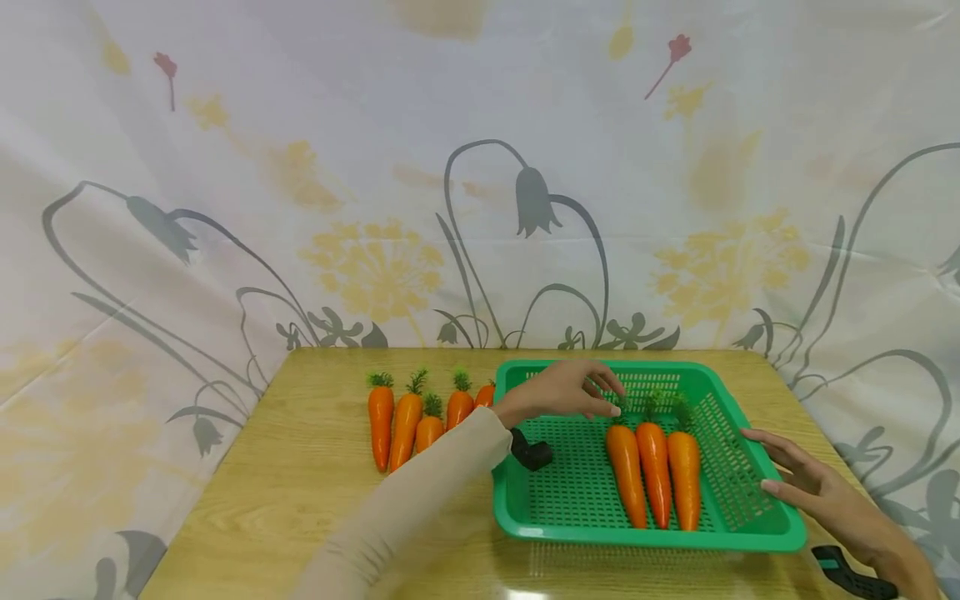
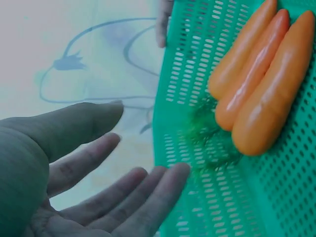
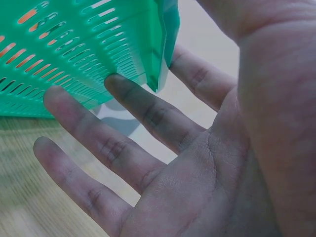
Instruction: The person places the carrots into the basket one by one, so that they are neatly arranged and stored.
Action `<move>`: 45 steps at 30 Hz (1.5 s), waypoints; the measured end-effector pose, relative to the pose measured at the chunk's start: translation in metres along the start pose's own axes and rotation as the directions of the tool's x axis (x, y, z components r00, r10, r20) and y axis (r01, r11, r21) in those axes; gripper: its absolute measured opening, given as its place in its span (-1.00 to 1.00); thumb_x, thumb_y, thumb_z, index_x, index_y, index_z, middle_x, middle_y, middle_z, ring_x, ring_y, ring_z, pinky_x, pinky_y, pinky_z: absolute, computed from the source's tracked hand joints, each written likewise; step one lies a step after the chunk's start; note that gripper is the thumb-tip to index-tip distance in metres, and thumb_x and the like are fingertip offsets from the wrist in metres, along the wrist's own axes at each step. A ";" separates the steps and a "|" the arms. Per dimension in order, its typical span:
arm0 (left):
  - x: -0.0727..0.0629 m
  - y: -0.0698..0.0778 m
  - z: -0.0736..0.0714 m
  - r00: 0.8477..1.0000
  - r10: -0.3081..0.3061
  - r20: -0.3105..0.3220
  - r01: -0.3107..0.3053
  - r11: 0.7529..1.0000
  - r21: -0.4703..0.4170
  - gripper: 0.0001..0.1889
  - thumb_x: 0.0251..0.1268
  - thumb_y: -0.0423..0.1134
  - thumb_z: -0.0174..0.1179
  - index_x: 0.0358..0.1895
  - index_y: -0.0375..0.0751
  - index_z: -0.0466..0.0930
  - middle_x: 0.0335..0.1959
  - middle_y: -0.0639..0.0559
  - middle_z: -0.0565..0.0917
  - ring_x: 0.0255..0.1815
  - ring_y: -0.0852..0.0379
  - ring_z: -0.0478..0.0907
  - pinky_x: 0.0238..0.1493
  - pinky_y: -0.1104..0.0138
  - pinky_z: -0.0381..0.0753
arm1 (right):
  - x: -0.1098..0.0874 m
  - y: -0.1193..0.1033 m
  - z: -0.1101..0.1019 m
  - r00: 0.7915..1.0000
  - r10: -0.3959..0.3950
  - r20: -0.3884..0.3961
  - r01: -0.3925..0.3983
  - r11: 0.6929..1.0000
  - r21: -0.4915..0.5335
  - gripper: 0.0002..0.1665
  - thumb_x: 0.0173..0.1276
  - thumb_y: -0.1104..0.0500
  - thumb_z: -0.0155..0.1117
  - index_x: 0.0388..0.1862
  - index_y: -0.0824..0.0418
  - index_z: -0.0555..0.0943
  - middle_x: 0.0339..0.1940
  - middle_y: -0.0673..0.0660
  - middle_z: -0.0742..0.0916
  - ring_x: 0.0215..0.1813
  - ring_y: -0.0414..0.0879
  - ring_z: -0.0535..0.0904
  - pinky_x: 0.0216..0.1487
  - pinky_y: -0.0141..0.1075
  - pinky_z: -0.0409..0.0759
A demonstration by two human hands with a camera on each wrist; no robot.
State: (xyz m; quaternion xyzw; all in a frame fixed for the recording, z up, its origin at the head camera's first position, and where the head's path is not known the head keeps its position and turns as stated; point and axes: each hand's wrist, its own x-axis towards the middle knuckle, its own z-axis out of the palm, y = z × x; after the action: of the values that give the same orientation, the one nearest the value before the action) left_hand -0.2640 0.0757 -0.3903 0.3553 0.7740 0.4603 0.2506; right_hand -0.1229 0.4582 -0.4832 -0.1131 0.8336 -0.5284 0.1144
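Note:
A green plastic basket (image 1: 570, 533) with slotted walls stands on the table. Three orange carrots (image 1: 654, 475) with green tops lie side by side in its right half. Over the carrot tops hovers my left hand (image 1: 566, 390), its fingers loosely bent; the left wrist view shows nothing between thumb and fingers. My right hand (image 1: 813, 487) is at the basket's right rim, with index finger and thumb touching it. In the right wrist view, the other fingers (image 3: 108, 148) stretch nearly straight along the outside of the slotted wall.
Several more carrots (image 1: 406, 421) lie on the wooden table (image 1: 300, 467) left of the basket, partly hidden by my left sleeve (image 1: 427, 500). A flower-patterned cloth (image 1: 375, 125) hangs behind the table and down both sides.

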 end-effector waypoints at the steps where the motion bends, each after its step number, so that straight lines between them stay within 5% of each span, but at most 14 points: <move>1: -0.004 0.000 -0.004 1.000 0.015 -0.006 -0.015 1.000 -0.007 -0.70 0.40 -0.24 0.38 0.13 -0.16 0.67 0.17 -0.13 0.64 -0.09 0.24 0.67 -0.18 0.34 0.73 | 0.000 0.000 0.000 1.000 0.004 -0.003 -0.004 1.000 -0.008 -0.25 0.72 0.23 -0.07 0.73 -0.06 -0.06 0.54 -0.29 0.14 0.36 -0.67 0.15 0.14 -0.03 0.64; 12: -0.051 0.000 -0.037 0.984 0.144 -0.108 -0.137 0.988 0.075 -0.78 0.47 -0.23 0.31 0.09 -0.14 0.65 0.03 0.03 0.66 0.01 0.15 0.64 -0.10 0.33 0.71 | 0.000 0.002 0.001 1.000 0.013 -0.016 -0.014 0.997 -0.076 -0.26 0.74 0.17 -0.09 0.74 -0.10 -0.09 0.47 -0.42 0.07 0.15 -0.86 0.10 0.17 0.42 0.45; 22: -0.090 -0.024 -0.063 0.963 0.172 -0.208 -0.168 0.985 0.038 -0.78 0.48 -0.22 0.30 0.10 -0.13 0.64 0.04 0.03 0.65 0.01 0.06 0.63 0.01 0.20 0.71 | 0.002 0.006 0.000 1.000 -0.017 -0.011 0.015 0.995 -0.104 -0.25 0.74 0.22 -0.11 0.74 -0.03 -0.12 0.39 -0.51 0.08 0.17 -0.86 0.10 0.10 0.24 0.59; 28: -0.110 -0.042 -0.079 0.949 0.157 -0.272 -0.141 0.987 0.080 -0.74 0.48 -0.16 0.31 0.13 -0.10 0.64 0.13 -0.09 0.64 0.07 0.12 0.61 0.10 0.18 0.66 | 0.002 0.007 0.000 1.000 -0.003 -0.021 0.001 0.994 -0.107 -0.25 0.74 0.20 -0.10 0.74 -0.05 -0.12 0.39 -0.50 0.07 0.16 -0.87 0.09 0.13 0.18 0.60; 33: -0.125 -0.052 -0.087 0.932 0.138 -0.334 -0.124 0.990 0.062 -0.70 0.46 -0.19 0.33 0.16 -0.15 0.64 0.11 -0.07 0.65 0.05 0.06 0.63 -0.01 0.12 0.72 | 0.001 0.008 0.001 1.000 0.004 -0.018 -0.005 0.996 -0.094 -0.25 0.74 0.18 -0.11 0.74 -0.06 -0.12 0.41 -0.47 0.07 0.18 -0.86 0.08 0.14 0.42 0.46; 45: -0.162 -0.086 -0.105 0.912 -0.010 -0.411 0.000 1.000 -0.023 -0.70 0.47 -0.14 0.32 0.17 -0.06 0.62 0.14 -0.07 0.60 0.07 -0.06 0.60 -0.01 -0.12 0.69 | 0.002 0.009 0.000 1.000 -0.014 -0.011 0.013 0.996 -0.084 -0.25 0.75 0.21 -0.14 0.74 -0.05 -0.15 0.40 -0.49 0.06 0.16 -0.85 0.09 0.14 0.44 0.45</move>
State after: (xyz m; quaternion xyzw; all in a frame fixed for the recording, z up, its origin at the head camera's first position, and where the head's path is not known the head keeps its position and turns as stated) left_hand -0.2652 -0.1348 -0.4099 0.2458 0.8049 0.5329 0.0875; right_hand -0.1252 0.4615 -0.4919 -0.1203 0.8549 -0.4944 0.1014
